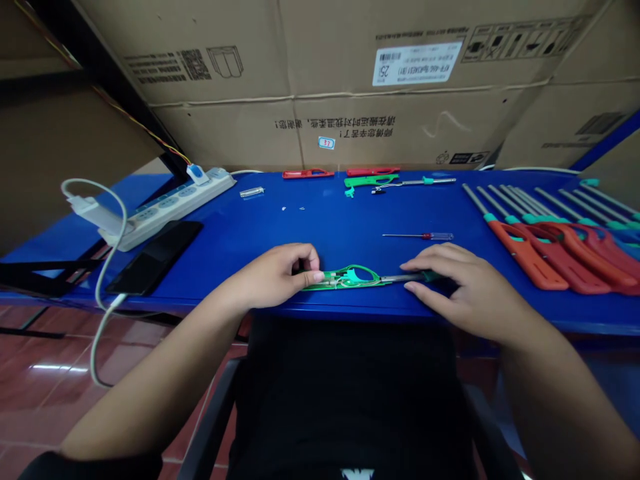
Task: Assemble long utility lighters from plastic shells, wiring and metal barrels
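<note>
A green half shell of a stick lighter (367, 272) lies at the table's front edge, its inner side up, with a light-green trigger (353, 275) and thin wires in it. My left hand (280, 273) is closed on the shell's left end, thumb on top of the inner parts. From the right end runs a metal tube (395, 278) with a dark green piece on it. My right hand (460, 283) curls around that tube, thumb and forefinger on either side; its other fingers are partly hidden.
Behind the hands lies a screwdriver (425, 236). Red shells (307, 173), a green shell (370, 180) and another metal tube (425, 181) lie farther back. Several orange-red lighters (530, 257) are at right. A phone (157, 257) and power strip (175, 203) are at left.
</note>
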Tool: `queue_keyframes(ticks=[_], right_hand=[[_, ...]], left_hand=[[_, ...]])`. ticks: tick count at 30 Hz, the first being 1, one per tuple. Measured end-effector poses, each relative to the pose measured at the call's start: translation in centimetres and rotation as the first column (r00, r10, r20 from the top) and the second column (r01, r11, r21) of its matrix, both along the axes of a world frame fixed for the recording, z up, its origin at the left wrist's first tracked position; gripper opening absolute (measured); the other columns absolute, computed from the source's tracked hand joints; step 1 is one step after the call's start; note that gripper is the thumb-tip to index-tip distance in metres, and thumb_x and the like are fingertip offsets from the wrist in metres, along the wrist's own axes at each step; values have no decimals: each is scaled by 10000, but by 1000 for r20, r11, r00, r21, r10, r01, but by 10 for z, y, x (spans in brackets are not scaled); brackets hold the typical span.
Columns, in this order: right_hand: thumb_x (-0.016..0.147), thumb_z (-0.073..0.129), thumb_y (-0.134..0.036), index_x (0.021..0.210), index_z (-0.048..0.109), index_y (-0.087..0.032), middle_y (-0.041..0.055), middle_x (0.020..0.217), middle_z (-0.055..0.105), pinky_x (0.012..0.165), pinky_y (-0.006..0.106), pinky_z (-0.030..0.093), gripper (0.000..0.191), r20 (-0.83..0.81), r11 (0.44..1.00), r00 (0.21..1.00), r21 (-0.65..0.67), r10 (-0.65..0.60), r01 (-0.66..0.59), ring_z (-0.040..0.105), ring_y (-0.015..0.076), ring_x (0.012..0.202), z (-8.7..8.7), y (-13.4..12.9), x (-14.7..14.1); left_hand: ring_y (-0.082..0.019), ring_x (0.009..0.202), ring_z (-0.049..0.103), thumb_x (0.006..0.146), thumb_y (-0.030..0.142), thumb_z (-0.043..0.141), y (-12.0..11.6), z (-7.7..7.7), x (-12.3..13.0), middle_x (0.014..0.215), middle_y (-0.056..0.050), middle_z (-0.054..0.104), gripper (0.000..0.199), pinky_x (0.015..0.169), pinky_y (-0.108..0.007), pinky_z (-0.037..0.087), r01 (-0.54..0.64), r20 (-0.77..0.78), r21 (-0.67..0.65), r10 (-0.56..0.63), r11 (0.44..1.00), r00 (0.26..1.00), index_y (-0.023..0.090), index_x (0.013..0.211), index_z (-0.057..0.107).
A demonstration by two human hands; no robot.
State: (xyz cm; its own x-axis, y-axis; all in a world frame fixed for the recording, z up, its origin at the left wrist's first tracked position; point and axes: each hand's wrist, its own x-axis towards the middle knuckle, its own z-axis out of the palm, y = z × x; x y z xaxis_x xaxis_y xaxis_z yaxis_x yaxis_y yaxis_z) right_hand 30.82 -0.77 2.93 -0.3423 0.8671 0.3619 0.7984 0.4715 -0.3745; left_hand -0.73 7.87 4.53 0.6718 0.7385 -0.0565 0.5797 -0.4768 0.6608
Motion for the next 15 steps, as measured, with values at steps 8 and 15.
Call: queue_keyframes(ticks=[8, 15], right_hand=[[950, 582, -329, 1106, 692, -253, 69, 1073, 682, 917, 438, 498, 205, 44, 997, 997, -43, 68, -66, 628, 236, 1017, -4, 4, -15], [944, 571, -287, 1028, 713, -246, 67, 1022, 726, 920, 459, 494, 170, 4, 999, 1000, 26, 30, -30, 657, 246, 975, 6, 11, -14]], left_hand=[[-198, 911, 599, 971, 396, 566, -23, -4, 16, 949, -36, 672, 228, 829, -343, 445, -133, 174, 326, 79, 936, 982, 200, 925, 672], [-220, 996, 614, 964, 331, 595, -29, -6, 31, 1072, -55, 695, 169, 906, -395, 458, -44, 147, 416, -20, 908, 989, 213, 1045, 684]])
